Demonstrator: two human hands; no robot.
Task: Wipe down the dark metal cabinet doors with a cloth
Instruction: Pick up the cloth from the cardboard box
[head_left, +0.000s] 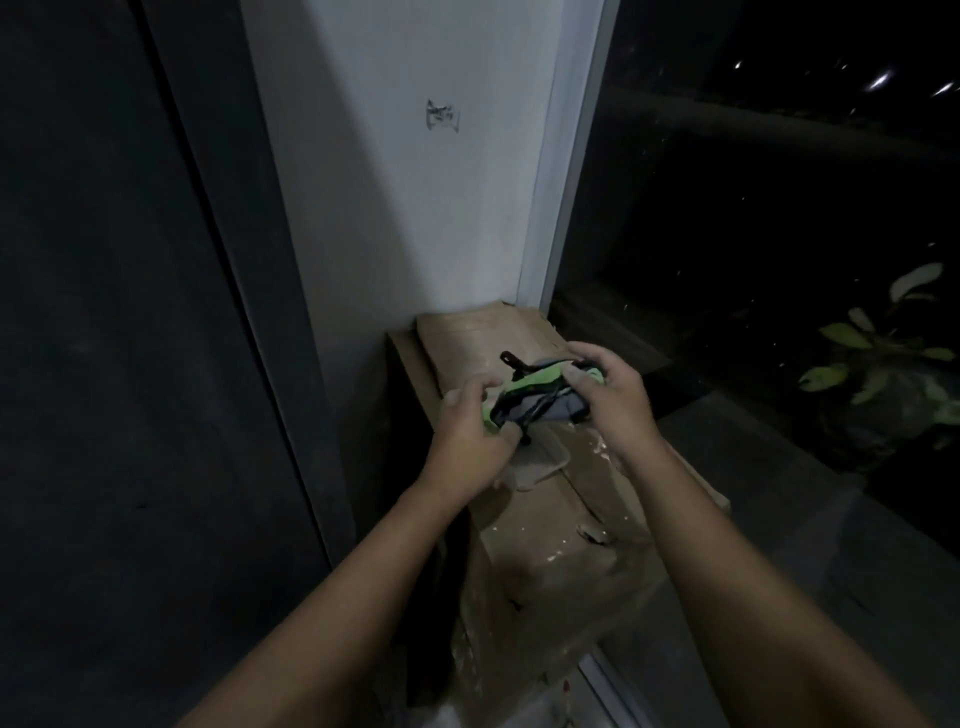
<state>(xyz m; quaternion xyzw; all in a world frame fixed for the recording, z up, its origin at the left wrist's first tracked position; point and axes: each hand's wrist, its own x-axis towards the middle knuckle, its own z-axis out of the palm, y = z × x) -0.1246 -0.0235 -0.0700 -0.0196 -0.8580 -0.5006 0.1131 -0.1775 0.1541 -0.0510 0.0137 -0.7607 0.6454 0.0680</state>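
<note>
A bunched cloth (535, 397), green, grey and black, is held between both hands over a cardboard box. My left hand (470, 431) pinches its left end. Around its right end curl the fingers of my right hand (610, 387). The dark metal cabinet door (114, 338) fills the left side of the view, well apart from both hands. Its edge runs down beside a dark frame strip (249, 270).
A worn cardboard box (545, 525) stands on the floor against a white wall column (415, 182). A dark glass pane (753, 197) is at the right, with a leafy plant (883, 353) behind it. Grey floor tiles (810, 545) lie at the lower right.
</note>
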